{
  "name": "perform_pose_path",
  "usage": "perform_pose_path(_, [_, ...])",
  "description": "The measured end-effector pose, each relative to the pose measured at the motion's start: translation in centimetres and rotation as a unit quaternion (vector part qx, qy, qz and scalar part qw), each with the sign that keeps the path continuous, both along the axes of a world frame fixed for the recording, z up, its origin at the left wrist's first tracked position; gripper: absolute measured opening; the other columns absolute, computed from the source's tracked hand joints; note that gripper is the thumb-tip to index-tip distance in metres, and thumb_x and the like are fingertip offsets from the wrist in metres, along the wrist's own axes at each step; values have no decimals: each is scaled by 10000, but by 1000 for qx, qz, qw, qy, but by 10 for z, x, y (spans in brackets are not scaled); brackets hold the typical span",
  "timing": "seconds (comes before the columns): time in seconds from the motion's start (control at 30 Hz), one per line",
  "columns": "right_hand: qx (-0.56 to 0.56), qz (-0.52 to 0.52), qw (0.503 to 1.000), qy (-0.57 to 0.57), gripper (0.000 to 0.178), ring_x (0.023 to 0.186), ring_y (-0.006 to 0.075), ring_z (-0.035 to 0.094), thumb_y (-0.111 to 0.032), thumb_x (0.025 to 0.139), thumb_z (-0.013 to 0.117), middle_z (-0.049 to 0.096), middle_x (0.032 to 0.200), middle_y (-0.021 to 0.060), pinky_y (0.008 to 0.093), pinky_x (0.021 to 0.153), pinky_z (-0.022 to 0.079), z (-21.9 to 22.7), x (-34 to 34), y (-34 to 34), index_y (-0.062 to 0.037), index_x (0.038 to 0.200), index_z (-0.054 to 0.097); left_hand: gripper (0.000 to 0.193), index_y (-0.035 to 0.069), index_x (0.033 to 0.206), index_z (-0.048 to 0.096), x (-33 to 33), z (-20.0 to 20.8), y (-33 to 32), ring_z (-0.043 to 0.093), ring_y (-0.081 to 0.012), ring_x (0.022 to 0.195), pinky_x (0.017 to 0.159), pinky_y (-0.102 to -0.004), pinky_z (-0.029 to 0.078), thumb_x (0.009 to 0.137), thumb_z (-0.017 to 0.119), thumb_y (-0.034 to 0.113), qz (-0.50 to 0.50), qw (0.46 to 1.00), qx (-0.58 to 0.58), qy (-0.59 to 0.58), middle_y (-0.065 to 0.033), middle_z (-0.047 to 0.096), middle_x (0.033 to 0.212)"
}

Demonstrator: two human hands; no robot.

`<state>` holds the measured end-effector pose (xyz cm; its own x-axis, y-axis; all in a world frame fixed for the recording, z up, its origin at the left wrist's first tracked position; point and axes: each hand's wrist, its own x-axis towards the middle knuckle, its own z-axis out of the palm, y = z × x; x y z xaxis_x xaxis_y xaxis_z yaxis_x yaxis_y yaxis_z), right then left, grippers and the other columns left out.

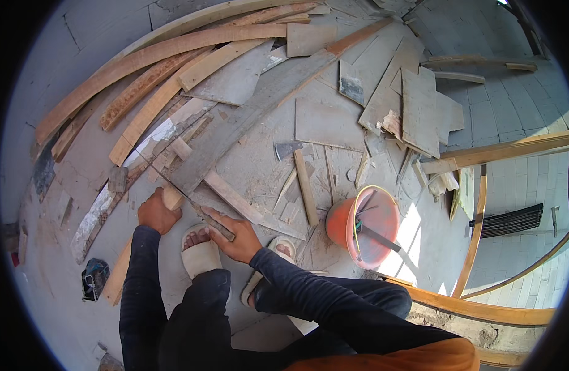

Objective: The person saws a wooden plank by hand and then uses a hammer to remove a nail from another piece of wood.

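My left hand (159, 211) is closed around a light wooden board (119, 272), which runs back beneath my left forearm. Just to the right, my right hand (240, 240) grips the wooden handle of a handsaw (218, 224). The saw's narrow, dark blade slants up and leftward, passing across the board's end beyond my left fingers. Whether its teeth bite into the wood is too small to tell. My sandalled feet are close by, the left one beside the saw handle. A long grey plank (235, 127) lies on the floor beyond the blade.
An orange bucket (341, 226) with tools inside stands at the right. A hatchet (289, 150) lies among wood scraps ahead. Long timbers (154, 55) are piled along the left wall; broken panels (419, 111) lie far right. A wooden frame (482, 312) edges the lower right.
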<state>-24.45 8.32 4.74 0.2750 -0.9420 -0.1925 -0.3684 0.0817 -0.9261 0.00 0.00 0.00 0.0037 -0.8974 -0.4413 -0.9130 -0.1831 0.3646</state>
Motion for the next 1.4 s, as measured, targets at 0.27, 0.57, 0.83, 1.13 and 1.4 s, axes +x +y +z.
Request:
perform_pose_path(0.27, [-26,6,1000,-3,565,1026,460,679,-229,971,636,692,1214,256,453,928,543,16,-5,-7,-164,1518,506,717,27,1270,604,-12,14,-6,720,-424,1007,903,-477,572,695,827,393,-10,1000,1,12,-245,742,1074])
perform_pose_path(0.57, [-52,2,998,-29,526,1058,427,696,-207,963,652,706,1198,243,385,948,541,4,2,-9,-182,1481,562,725,31,1300,577,-1,8,7,722,-396,1018,898,-471,572,721,809,400,-5,999,-8,-38,-220,732,1131])
perform_pose_path(0.83, [69,-65,996,-6,460,1237,218,636,-147,981,697,687,1328,196,325,1072,452,41,-26,46,-12,1412,609,722,2,1334,525,8,16,14,688,-421,1089,957,-478,542,767,768,376,-15,999,13,-27,-254,693,1187])
perform_pose_path(1.13, [21,-49,998,36,445,1185,242,687,-132,971,688,716,1257,232,329,1041,479,46,-49,62,5,1389,621,724,-8,1328,520,-5,7,5,674,-420,1124,973,-482,540,765,759,378,-21,1000,-7,-15,-240,676,1227])
perform_pose_path(1.4, [32,-51,997,56,460,1255,254,630,-161,991,681,673,1338,218,356,1124,406,60,-72,100,55,1390,603,695,-7,1303,544,5,7,12,687,-417,1101,960,-482,542,765,752,380,-17,1000,-5,-15,-258,679,1233])
